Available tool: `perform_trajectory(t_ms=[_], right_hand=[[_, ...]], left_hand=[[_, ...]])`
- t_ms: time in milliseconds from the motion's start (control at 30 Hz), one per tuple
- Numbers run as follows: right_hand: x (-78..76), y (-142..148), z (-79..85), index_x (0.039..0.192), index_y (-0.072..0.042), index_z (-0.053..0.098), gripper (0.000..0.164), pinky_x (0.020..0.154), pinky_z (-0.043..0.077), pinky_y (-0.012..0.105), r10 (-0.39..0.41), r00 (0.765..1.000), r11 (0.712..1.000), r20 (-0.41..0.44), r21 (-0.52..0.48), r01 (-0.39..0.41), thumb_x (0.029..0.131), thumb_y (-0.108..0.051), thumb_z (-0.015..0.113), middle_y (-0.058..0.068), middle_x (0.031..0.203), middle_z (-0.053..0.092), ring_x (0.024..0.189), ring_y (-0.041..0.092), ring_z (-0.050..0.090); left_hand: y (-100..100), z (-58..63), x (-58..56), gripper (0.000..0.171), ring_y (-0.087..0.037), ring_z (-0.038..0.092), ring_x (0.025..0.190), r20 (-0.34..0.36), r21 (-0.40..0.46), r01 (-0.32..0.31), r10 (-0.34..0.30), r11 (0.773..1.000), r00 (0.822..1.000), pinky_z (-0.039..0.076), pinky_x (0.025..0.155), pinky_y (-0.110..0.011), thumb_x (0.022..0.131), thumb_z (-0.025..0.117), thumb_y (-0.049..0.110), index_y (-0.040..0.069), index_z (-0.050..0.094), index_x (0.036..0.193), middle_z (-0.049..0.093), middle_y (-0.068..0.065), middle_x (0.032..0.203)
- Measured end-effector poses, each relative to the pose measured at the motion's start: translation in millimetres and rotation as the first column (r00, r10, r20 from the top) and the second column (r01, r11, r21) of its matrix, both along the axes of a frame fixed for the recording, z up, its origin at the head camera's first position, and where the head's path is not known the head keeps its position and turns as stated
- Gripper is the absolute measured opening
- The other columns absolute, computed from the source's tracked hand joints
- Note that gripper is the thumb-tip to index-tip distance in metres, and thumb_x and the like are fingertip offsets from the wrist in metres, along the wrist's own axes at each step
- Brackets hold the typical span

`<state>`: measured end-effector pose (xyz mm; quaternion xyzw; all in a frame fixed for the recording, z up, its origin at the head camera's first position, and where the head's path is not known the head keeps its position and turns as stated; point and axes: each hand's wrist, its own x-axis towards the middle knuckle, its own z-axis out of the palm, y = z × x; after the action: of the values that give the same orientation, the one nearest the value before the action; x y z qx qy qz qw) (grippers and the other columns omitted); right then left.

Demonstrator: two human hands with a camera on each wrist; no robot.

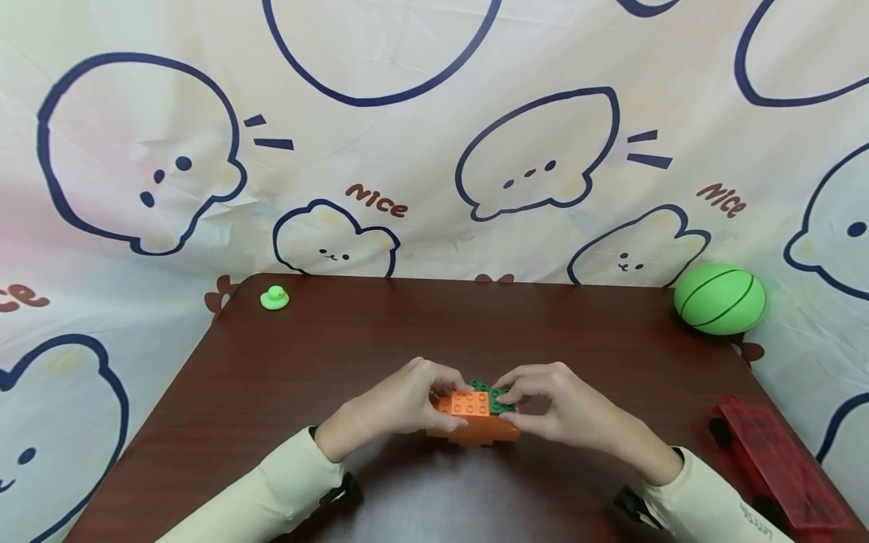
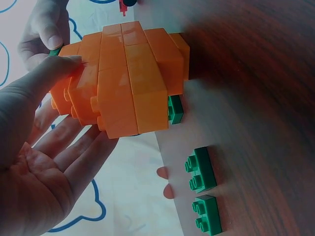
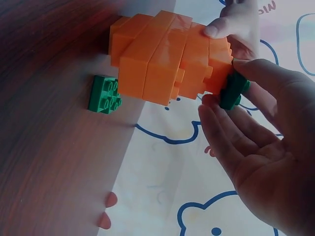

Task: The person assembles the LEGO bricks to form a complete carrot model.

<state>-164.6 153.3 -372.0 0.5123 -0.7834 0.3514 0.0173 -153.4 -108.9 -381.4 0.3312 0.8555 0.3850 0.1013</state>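
A stepped build of orange building bricks [image 1: 475, 430] stands at the near middle of the table, studs showing on top. My left hand [image 1: 414, 396] holds it at its left end, thumb on the near side and fingers behind. At the top right of the build, my right hand [image 1: 557, 400] pinches a green building brick [image 3: 234, 91] between thumb and fingers; it touches the orange studs, but I cannot tell if it is pressed fully down. Loose green bricks [image 2: 201, 169] lie on the table behind the build, one partly hidden in the left wrist view.
A small green toy duck [image 1: 274, 298] sits at the far left corner of the brown table [image 1: 380, 324]. At the far right rests a green ball [image 1: 720, 299]. A red toy vehicle [image 1: 781, 464] stands along the right edge. Patterned cloth [image 1: 421, 151] hangs behind.
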Motion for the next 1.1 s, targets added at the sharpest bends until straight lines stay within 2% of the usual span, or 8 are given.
perform_trajectory(t_ms=[133,367,567,733,833,967,1033,1100], right_hand=[[-0.1,-0.5,-1.4,0.094,-0.021,0.07,0.012,0.065,0.054,0.02,0.003,1.0,1.0,0.007,0.025,-0.004,0.084,-0.016,0.073,-0.001,0.106,0.069,0.076,-0.001,0.061],[-1.6,-5.6,-7.8,0.098,-0.019,0.065,0.023,0.066,0.055,0.024,-0.006,0.999,0.999,0.033,0.052,0.004,0.079,-0.018,0.078,-0.009,0.095,0.068,0.079,-0.002,0.062],[1.1,-11.1,-19.0,0.084,-0.018,0.052,0.031,0.065,0.053,0.019,-0.038,0.998,0.999,0.045,0.015,0.038,0.076,-0.021,0.081,-0.009,0.09,0.069,0.078,0.0,0.063],[4.1,-14.1,-29.0,0.082,-0.017,0.054,0.029,0.059,0.053,0.02,-0.085,0.996,0.995,0.028,-0.056,0.087,0.075,-0.021,0.081,-0.009,0.087,0.066,0.072,0.001,0.06],[5.1,-13.0,-32.3,0.079,-0.018,0.052,0.03,0.057,0.051,0.019,-0.091,0.995,0.994,0.029,-0.066,0.092,0.074,-0.02,0.082,-0.01,0.082,0.062,0.068,0.0,0.056],[3.6,-12.2,-32.8,0.078,-0.017,0.05,0.033,0.057,0.051,0.017,-0.084,0.995,0.994,0.047,-0.059,0.087,0.074,-0.02,0.082,-0.01,0.08,0.059,0.067,0.001,0.054],[2.4,-12.6,-31.5,0.078,-0.018,0.05,0.034,0.059,0.052,0.018,-0.095,0.994,0.993,0.062,-0.058,0.099,0.072,-0.019,0.083,-0.011,0.081,0.059,0.069,0.001,0.055],[1.7,-12.9,-30.0,0.078,-0.018,0.049,0.035,0.06,0.053,0.018,-0.104,0.992,0.993,0.074,-0.055,0.108,0.072,-0.019,0.084,-0.012,0.081,0.058,0.069,0.0,0.055]], left_hand=[[-0.2,0.3,0.4,0.021,-0.004,0.057,0.067,0.004,-0.001,-0.001,0.001,1.0,1.0,0.049,0.06,-0.017,0.077,0.079,0.025,0.023,0.069,0.096,0.067,0.013,0.083],[-0.3,-0.5,-0.1,0.021,-0.007,0.056,0.067,0.007,0.004,-0.001,0.001,1.0,1.0,0.048,0.059,-0.018,0.077,0.079,0.026,0.023,0.069,0.097,0.066,0.013,0.081],[-0.6,-0.4,-0.6,0.021,-0.005,0.054,0.064,0.008,0.005,0.0,0.0,1.0,1.0,0.045,0.056,-0.017,0.077,0.079,0.026,0.024,0.069,0.096,0.065,0.012,0.078],[0.7,-2.9,0.0,0.022,-0.006,0.054,0.065,0.011,0.013,-0.004,0.004,1.0,1.0,0.046,0.057,-0.017,0.077,0.079,0.025,0.023,0.069,0.096,0.065,0.012,0.079],[-0.4,-4.7,-0.6,0.027,-0.005,0.056,0.069,0.002,-0.025,0.039,-0.039,0.999,0.999,0.048,0.06,-0.017,0.079,0.077,0.03,0.022,0.068,0.104,0.066,0.013,0.086],[-13.9,5.1,-10.3,0.048,0.0,0.059,0.085,-0.021,-0.123,0.122,-0.125,0.985,0.992,0.052,0.075,-0.022,0.078,0.076,0.04,0.025,0.062,0.121,0.066,0.014,0.104],[-25.2,13.1,-19.1,0.053,-0.001,0.059,0.094,-0.014,-0.157,0.102,-0.106,0.982,0.994,0.053,0.082,-0.029,0.078,0.077,0.039,0.027,0.059,0.126,0.065,0.013,0.111],[-36.1,16.6,-27.6,0.052,-0.007,0.059,0.103,0.02,-0.184,0.031,-0.028,0.982,0.999,0.052,0.087,-0.034,0.079,0.077,0.031,0.028,0.058,0.128,0.063,0.009,0.116]])
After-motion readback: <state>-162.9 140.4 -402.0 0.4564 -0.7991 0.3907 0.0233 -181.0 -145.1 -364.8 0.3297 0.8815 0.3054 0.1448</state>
